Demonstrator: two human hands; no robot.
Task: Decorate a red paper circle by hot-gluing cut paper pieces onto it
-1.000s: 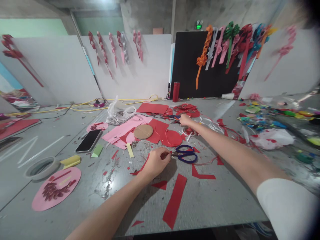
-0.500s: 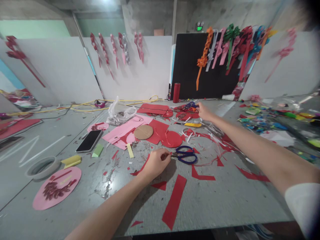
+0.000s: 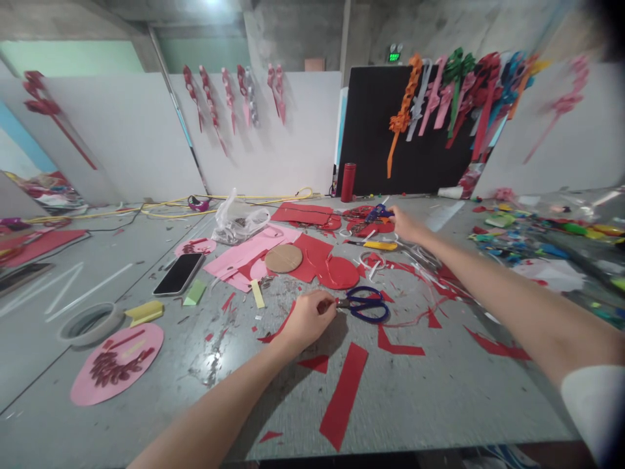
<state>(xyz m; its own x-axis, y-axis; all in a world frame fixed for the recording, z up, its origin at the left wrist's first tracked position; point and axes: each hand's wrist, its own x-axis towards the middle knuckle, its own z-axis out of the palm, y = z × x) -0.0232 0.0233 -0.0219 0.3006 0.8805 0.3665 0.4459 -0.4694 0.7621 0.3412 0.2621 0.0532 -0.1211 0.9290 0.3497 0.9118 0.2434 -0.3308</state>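
My left hand (image 3: 312, 317) is low over the middle of the table, its fingers pinched together. Whatever may be between the fingertips is hidden. Right beside them lie blue-handled scissors (image 3: 368, 305), blades pointing toward that hand. My right hand (image 3: 407, 226) reaches to the back and is closed on a blue glue gun (image 3: 377, 213) with a white stick at its rear. Under the gun are round red pieces (image 3: 361, 229) with dark decorations. A yellow utility knife (image 3: 379, 245) lies just in front. Nearer the left hand are a red paper disc (image 3: 339, 272) and a cardboard disc (image 3: 283, 258).
Red paper strips (image 3: 344, 397) and scraps litter the front. To the left are a phone (image 3: 179, 273), a tape roll (image 3: 91, 324) and a decorated pink oval (image 3: 146, 335). A clear plastic bag (image 3: 239, 221) and a red bottle (image 3: 348, 182) stand behind. Colourful scraps (image 3: 517, 234) cover the right side.
My right hand has lifted the glue gun slightly off the red pieces, showing its white stick. The view has shifted a little; my left hand keeps its place by the scissors.
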